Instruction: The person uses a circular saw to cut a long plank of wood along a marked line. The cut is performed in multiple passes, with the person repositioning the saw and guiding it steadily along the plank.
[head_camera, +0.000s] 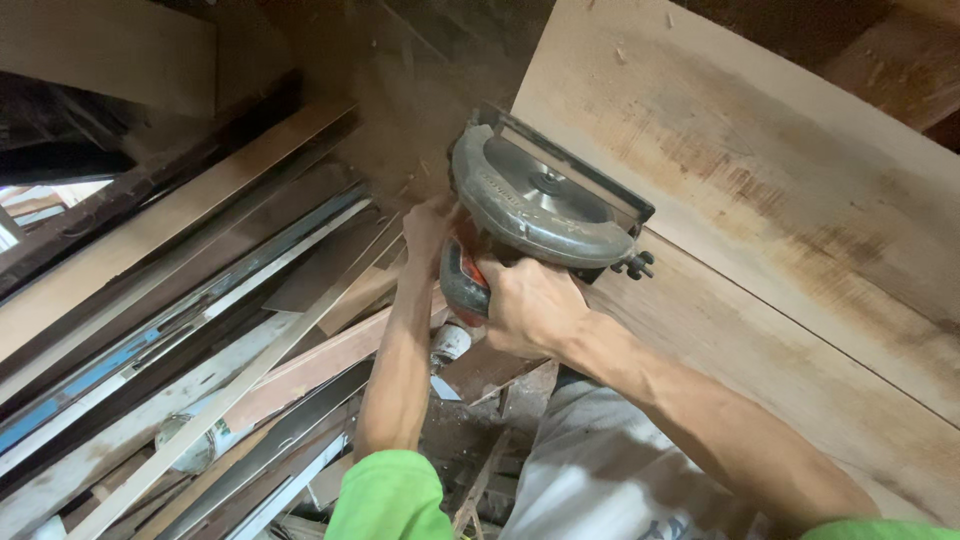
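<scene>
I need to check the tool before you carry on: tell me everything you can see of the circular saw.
The grey handheld circular saw has a rounded, dust-coated metal blade guard, a shiny disc at its hub, a dark flat base plate behind and a black knob at the right. Its handle looks black and red. It sits tilted at the edge of the large pale plywood sheet. The right hand grips the handle; the left hand touches its left side. The blade teeth are hidden.

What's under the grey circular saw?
Under the grey circular saw lies a large pale plywood sheet; its black base plate rests there. The right hand covers the handle. The blade's cutting edge is hidden.
</scene>
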